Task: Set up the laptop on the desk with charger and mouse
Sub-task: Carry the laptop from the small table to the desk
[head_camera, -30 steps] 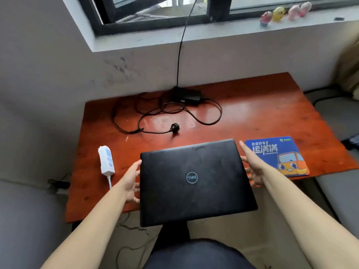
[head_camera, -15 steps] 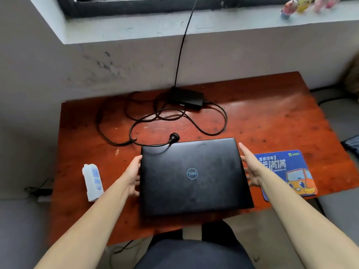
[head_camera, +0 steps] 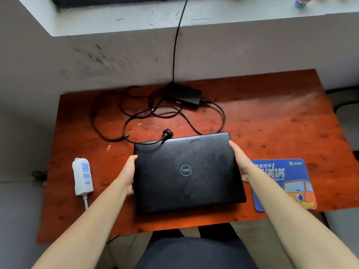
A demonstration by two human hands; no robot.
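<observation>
Lowered from where it was carried over the near edge a second ago, the closed black laptop (head_camera: 186,171) now lies flat on the orange-red tabletop (head_camera: 272,123), pushed further toward the wall. The left hand (head_camera: 129,173) and right hand (head_camera: 240,162) flank it at 9 and 3 o'clock. Both have straight fingers laid along the side edges, pressing inward rather than curling round. Whether any fingertips sit under the base I cannot tell. This symmetric side hold likely keeps the machine level and lets it be squared up.

The lid logo reads upside-down to the wearer, so the hinge is probably at the far side and the opening edge is nearest the person, ready for lifting.

At 12 o'clock from the laptop sits the charger brick (head_camera: 183,95), its cable looped loosely across the wood, and another lead climbs the wall toward the windowsill (head_camera: 136,18). A round black plug (head_camera: 167,133) lies at 11 o'clock, just touching the back edge, and its cord seems to run under that corner, which may leave the laptop rocking slightly.

A white power strip (head_camera: 82,176) lies at 9 o'clock, handy for the charger. A blue mouse pad (head_camera: 291,183) waits at 3 o'clock, partly beneath the right forearm. No mouse is visible.
</observation>
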